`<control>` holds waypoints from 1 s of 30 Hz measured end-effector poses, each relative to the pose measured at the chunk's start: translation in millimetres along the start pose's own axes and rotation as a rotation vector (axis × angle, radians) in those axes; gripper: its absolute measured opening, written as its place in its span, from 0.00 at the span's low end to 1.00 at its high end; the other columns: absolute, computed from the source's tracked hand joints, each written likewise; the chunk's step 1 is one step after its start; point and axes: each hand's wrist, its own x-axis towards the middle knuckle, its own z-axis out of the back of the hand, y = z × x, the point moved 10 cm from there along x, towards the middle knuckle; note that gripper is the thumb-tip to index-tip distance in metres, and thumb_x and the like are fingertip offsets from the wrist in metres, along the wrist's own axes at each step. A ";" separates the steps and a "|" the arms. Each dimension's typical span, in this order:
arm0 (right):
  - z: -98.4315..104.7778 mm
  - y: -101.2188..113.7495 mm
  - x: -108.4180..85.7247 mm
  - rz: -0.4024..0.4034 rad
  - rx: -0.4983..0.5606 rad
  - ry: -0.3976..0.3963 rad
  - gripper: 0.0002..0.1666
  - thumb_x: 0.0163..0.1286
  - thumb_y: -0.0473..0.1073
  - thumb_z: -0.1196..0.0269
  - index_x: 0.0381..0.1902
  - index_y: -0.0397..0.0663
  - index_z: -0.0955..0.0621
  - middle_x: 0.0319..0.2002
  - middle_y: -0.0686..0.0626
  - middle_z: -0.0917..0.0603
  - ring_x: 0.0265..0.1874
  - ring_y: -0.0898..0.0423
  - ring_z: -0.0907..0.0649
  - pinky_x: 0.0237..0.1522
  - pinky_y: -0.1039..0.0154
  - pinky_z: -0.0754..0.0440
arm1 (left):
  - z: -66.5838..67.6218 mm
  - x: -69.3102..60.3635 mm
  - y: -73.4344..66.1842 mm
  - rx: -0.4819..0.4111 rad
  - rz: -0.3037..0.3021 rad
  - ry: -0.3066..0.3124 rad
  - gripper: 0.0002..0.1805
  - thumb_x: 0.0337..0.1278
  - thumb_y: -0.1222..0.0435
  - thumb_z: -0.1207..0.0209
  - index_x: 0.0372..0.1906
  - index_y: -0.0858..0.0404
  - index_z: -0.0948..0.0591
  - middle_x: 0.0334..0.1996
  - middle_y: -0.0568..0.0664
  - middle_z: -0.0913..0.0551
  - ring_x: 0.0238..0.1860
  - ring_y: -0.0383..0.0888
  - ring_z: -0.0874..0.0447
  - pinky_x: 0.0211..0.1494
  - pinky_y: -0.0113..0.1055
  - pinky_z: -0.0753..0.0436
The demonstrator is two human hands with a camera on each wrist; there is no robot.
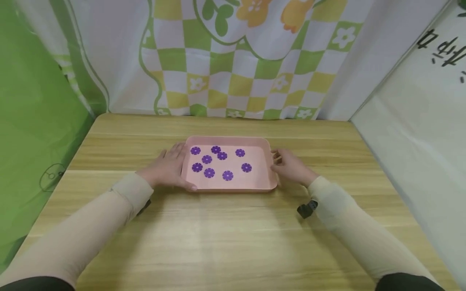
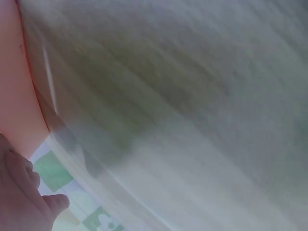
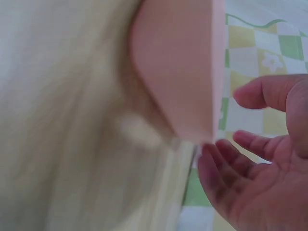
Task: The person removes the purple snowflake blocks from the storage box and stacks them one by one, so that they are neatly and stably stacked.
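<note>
Pink rectangular tray (image 1: 259, 178), notched purple discs (image 1: 206, 159) inside, left hand (image 1: 169, 168) spread against it, right hand (image 1: 292, 165) spread

The tray (image 1: 259, 177) looks smooth, matt plastic; the discs (image 1: 226, 178) plastic too; the table (image 1: 218, 234) smooth, wood-grained, faintly glossy; the sleeves (image 1: 353, 218) matt cloth

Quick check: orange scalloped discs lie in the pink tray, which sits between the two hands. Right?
Wrong colour: the discs are purple, as the head view shows. They do lie in the pink tray, between the left hand and right hand.
</note>
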 end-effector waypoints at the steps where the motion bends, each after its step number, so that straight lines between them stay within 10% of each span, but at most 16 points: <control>1: 2.4 3.8 2.3 0.011 -0.041 -0.026 0.34 0.74 0.35 0.41 0.72 0.24 0.37 0.61 0.26 0.27 0.62 0.32 0.24 0.63 0.40 0.23 | 0.7 -0.3 -1.0 0.021 -0.003 0.003 0.86 0.33 0.23 0.32 0.81 0.72 0.66 0.82 0.66 0.68 0.82 0.62 0.72 0.79 0.62 0.66; 14: -30.1 37.8 27.3 0.097 -0.273 0.058 0.37 0.71 0.39 0.36 0.72 0.26 0.32 0.65 0.28 0.24 0.60 0.35 0.19 0.66 0.42 0.24 | 3.4 -5.3 -5.2 0.138 0.011 0.036 0.82 0.40 0.20 0.40 0.81 0.73 0.65 0.81 0.65 0.70 0.81 0.60 0.77 0.78 0.59 0.74; 30: -58.6 35.7 50.7 0.095 -0.425 0.099 0.20 0.70 0.40 0.33 0.56 0.33 0.16 0.45 0.41 0.17 0.46 0.47 0.19 0.58 0.52 0.19 | 3.3 -4.5 -3.2 0.112 0.020 0.033 0.84 0.37 0.20 0.38 0.81 0.73 0.66 0.81 0.65 0.71 0.81 0.61 0.77 0.77 0.60 0.76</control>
